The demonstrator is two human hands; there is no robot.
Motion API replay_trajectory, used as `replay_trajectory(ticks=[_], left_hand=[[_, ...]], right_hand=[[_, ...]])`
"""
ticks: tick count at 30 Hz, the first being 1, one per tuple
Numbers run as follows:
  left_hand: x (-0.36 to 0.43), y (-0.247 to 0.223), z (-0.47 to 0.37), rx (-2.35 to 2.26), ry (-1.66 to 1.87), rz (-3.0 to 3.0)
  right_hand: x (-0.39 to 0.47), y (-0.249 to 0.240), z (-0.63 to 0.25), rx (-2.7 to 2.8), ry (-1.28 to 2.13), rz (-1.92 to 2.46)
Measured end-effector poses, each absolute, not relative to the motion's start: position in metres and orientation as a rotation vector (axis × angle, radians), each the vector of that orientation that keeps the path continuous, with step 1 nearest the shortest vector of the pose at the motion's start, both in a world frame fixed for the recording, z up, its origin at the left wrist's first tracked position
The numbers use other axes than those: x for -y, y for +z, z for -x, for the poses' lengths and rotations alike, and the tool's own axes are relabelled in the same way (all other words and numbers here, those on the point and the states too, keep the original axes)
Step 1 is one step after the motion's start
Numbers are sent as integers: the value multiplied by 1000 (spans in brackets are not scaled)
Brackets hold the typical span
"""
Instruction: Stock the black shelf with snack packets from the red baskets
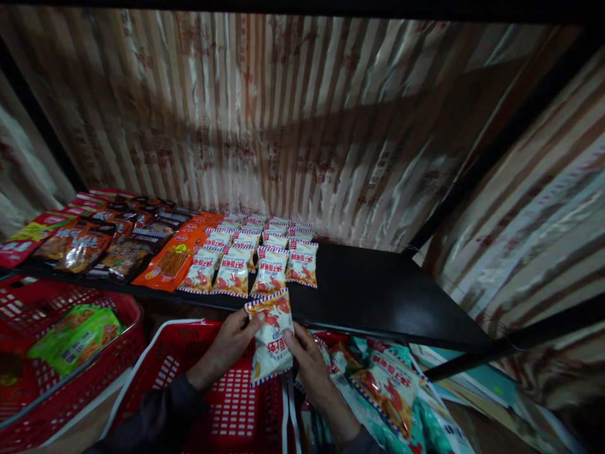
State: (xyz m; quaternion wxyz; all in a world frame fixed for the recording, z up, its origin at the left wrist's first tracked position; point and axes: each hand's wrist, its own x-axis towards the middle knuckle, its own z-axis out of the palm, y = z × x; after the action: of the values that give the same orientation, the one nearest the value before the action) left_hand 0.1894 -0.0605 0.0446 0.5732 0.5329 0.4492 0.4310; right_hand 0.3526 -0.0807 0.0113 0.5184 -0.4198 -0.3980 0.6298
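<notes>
A white and orange snack bag (273, 343) with a striped edge is held between my two hands, just in front of the shelf's front edge. My left hand (236, 340) grips its left side, thumb on the printed face. On the opposite side my right hand (305, 353) pinches the bag, its thumb also on the front. Behind it, several matching snack bags (231, 271) lie in rows on the black shelf (363, 296). Below my left forearm is a red basket (236, 403). More snack bags (390, 384) fill a basket beneath my right forearm.
Orange packets (165, 261), dark brown packets (123, 252) and red packets (31, 236) lie on the shelf's left part. At lower left, another red basket (135, 315) holds a green bag (78, 337). A black metal post (454, 195) slants at the right; striped sheeting (283, 126) hangs behind.
</notes>
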Motion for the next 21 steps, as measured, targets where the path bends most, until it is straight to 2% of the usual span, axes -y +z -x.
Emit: replay_trajectory(ticks=[21], left_hand=[[62, 50, -190, -1204, 1106, -1186]], right_hand=[[81, 3, -354, 1080, 1507, 960]])
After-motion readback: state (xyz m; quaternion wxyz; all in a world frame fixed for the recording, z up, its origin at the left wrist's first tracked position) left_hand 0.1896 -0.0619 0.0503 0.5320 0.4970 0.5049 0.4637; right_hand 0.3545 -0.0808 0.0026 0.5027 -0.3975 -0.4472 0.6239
